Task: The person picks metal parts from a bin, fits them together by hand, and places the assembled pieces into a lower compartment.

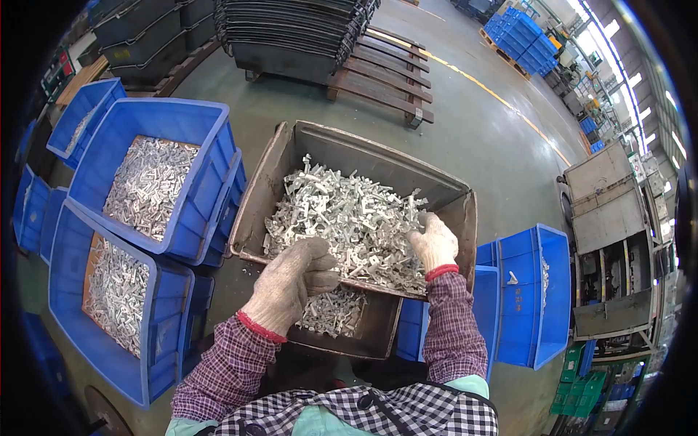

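Observation:
A worn dark bin (378, 149) in front of me holds a heap of small silvery metal brackets (342, 218). My left hand (294, 280), in a soiled knit glove with a red cuff, is over the bin's near left rim. Its fingers are curled in, and whatever may be inside them is hidden. At the right side of the heap, my gloved right hand (436, 241) has its bent fingers and thumb against the brackets. What those fingertips grip cannot be made out. A second dark bin (382, 341) with more brackets sits lower, under the near rim.
Stacked blue crates (185, 109) with metal parts stand on the left. Another blue crate (520, 291) is close on the right, with a few parts inside. Beyond the bin are a wooden pallet (385, 73) and stacked dark bins (291, 43). Metal racking (611, 218) stands far right.

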`<state>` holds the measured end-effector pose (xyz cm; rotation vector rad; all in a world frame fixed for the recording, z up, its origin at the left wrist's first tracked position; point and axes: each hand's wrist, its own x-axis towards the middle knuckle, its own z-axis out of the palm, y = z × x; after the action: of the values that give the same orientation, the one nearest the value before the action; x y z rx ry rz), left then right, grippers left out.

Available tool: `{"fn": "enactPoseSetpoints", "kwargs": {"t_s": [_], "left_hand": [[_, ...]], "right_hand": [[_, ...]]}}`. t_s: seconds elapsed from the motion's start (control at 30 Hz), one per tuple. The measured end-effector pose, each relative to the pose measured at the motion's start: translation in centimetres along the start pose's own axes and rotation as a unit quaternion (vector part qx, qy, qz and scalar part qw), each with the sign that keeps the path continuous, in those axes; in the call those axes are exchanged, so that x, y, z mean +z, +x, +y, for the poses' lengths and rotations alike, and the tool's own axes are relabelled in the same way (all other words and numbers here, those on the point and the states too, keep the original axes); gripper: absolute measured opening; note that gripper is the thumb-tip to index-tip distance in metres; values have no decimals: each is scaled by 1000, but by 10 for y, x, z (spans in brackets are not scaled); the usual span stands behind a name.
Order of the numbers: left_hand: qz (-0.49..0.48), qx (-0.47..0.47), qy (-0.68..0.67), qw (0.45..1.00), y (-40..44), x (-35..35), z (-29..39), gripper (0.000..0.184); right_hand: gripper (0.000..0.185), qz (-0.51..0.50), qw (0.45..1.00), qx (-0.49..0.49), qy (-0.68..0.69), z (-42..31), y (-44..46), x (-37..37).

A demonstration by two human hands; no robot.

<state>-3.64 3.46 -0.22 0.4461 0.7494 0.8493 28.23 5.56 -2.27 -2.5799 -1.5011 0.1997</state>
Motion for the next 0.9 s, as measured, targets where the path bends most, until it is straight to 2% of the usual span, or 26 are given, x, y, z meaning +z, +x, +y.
{"fn": "enactPoseSetpoints", "kwargs": {"t_s": [0.1,0.17,0.23,0.27,0.3,0.4,0.43,0.5,0.6,0.7,0.83,0.9], "left_hand": [[14,-1,10,1000,-5,1,3,50],[19,1,8,1000,-8,-1,4,51],[19,5,-4,1000,-7,-5,2,52],[6,9,4,1000,-7,-6,1,51],[-8,13,12,1000,-6,-6,1,51],[-10,27,12,1000,-3,2,5,50],[-4,32,7,999,-3,5,7,50],[10,42,-12,999,-4,6,8,51],[31,44,-23,998,-8,4,13,51],[29,38,-25,999,-11,-2,12,50],[27,25,-31,999,-15,-3,10,48],[23,19,-37,999,-16,-3,12,46]], "right_hand": [[48,73,990,-118,10,-36,-18,-24],[35,150,949,-277,24,-45,-19,-10],[32,62,935,-340,-76,-65,-29,-8],[30,-14,928,-354,-112,-69,-41,-14],[35,-77,928,-340,-132,-71,-49,-18],[51,-80,945,-316,17,-33,-47,-17],[47,-88,967,-241,13,-34,-45,-32],[40,-36,988,-136,60,-20,-32,-35],[37,17,991,-134,12,-20,-23,-28],[38,-40,987,-132,-77,-41,-12,-15],[43,-165,959,-88,-211,-49,2,15],[40,-165,956,-91,-223,-38,6,43]]}}
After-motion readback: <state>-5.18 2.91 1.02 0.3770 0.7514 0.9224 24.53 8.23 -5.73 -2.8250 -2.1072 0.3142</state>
